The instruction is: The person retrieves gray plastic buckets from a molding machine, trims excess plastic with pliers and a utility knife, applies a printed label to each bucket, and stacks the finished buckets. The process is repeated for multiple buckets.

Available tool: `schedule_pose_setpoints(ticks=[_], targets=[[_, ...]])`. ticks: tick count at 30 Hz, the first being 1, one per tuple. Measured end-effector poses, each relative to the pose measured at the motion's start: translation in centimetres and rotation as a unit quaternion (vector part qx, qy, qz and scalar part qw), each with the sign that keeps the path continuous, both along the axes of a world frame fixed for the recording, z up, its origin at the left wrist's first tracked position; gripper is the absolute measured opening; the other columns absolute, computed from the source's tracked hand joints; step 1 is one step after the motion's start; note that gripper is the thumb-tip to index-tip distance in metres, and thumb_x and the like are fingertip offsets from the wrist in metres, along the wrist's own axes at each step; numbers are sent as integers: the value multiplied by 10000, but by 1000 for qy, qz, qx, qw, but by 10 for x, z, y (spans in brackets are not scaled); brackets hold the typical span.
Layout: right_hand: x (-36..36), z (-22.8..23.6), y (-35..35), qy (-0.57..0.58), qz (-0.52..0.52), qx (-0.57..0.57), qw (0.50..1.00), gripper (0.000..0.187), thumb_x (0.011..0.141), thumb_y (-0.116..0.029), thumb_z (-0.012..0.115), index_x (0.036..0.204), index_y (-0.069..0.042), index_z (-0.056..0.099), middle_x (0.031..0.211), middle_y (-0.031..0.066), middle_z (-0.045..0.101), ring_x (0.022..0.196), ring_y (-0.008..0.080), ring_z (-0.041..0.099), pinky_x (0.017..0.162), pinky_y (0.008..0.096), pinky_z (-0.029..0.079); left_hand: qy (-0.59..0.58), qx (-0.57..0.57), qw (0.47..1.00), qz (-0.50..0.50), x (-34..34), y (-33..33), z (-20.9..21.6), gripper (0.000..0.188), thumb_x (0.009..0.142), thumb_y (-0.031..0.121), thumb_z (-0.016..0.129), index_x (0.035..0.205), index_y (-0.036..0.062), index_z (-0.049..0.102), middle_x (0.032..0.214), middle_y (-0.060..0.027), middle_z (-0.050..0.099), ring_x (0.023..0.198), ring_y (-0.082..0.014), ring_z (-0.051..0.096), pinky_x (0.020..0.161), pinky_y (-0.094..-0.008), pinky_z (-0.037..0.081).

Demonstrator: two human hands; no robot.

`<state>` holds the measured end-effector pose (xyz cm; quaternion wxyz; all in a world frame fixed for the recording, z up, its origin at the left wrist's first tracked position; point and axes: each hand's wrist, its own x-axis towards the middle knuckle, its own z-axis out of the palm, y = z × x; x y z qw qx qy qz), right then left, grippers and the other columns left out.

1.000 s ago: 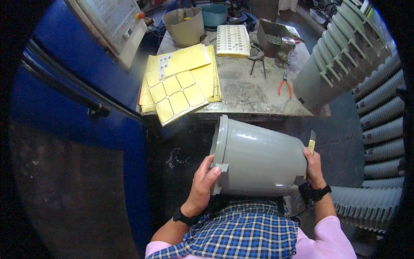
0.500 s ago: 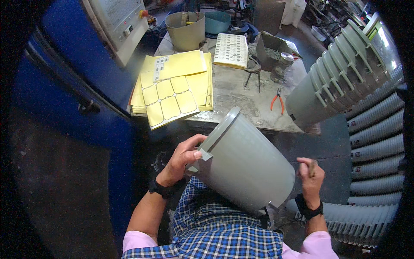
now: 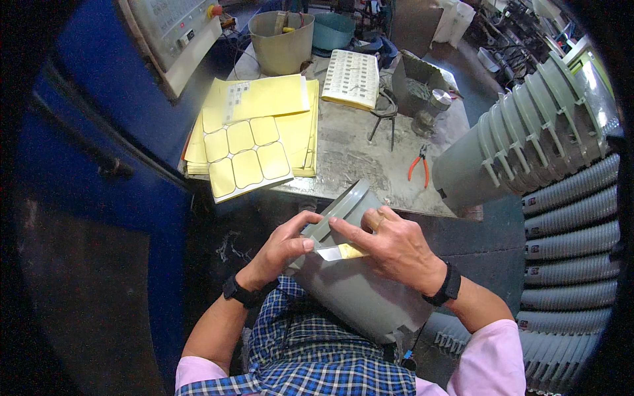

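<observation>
A grey plastic bucket [image 3: 370, 300] lies tilted across my lap, its rim toward the upper left. My left hand [image 3: 281, 249] grips that rim, thumb outside and fingers over the edge. Closed around the yellow handle of a short-bladed knife [image 3: 332, 253], my right hand [image 3: 396, 247] rests over the bucket's side just below the rim. The blade points left, close to my left thumb, and lies by the rim. My right index finger reaches along the rim. The bucket's inside is hidden from view.
Ahead stands a worktable with yellow label sheets [image 3: 247, 148], a printed booklet [image 3: 351, 78], red-handled pliers [image 3: 419, 166] and a metal box [image 3: 415, 86]. Stacked grey buckets [image 3: 475, 155] lean at the right, above rows of more stacked buckets [image 3: 571, 244]. A blue machine [image 3: 86, 99] borders the left.
My right hand has swung in from beyond the bucket's base to its rim, bringing the knife. My left hand keeps its hold. The view has shifted slightly.
</observation>
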<state>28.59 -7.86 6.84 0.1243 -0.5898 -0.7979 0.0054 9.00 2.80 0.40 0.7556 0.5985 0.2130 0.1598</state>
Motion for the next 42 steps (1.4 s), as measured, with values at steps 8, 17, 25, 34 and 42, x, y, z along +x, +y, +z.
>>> schedule_pose_setpoints(ticks=[8, 17, 25, 34, 42], targets=[[15, -4, 14, 33, -31, -74, 996, 687, 647, -82, 683, 1294, -197, 484, 787, 83, 505, 732, 256, 545, 605, 360, 483, 10, -43, 999, 1, 4, 7, -7, 652, 715, 463, 531, 1155, -16, 488, 1073, -93, 532, 991, -159, 504, 866, -267, 388], [71, -38, 6, 193, -196, -105, 956, 402, 741, -55, 593, 1141, -75, 557, 938, 173, 597, 858, 354, 581, 733, 414, 477, 26, -40, 999, -2, 9, 16, -13, 635, 702, 469, 520, 1105, -22, 518, 1048, -94, 551, 991, -160, 506, 879, -270, 381], [89, -47, -80, 295, -230, -225, 900, 313, 830, -47, 551, 1142, -33, 576, 1077, 142, 612, 996, 273, 578, 875, 336, 437, 3, -36, 999, -1, 9, 23, -25, 582, 759, 443, 495, 1113, -18, 526, 1027, -109, 551, 964, -179, 506, 866, -284, 379], [74, -63, -103, 296, -248, -142, 911, 296, 860, -67, 538, 1151, -21, 569, 1166, 147, 590, 1084, 290, 549, 936, 354, 411, 13, -41, 999, 13, -1, 12, -21, 518, 870, 359, 483, 1221, -22, 493, 1155, -119, 551, 1044, -177, 516, 927, -281, 372], [84, -83, -127, 346, -310, -132, 876, 297, 922, -139, 496, 1185, -18, 562, 1194, 137, 582, 1113, 253, 541, 950, 334, 404, 119, -231, 917, 303, -47, -60, -99, 539, 851, 403, 576, 1282, 110, 437, 1164, -32, 519, 1082, -179, 492, 925, -341, 372]])
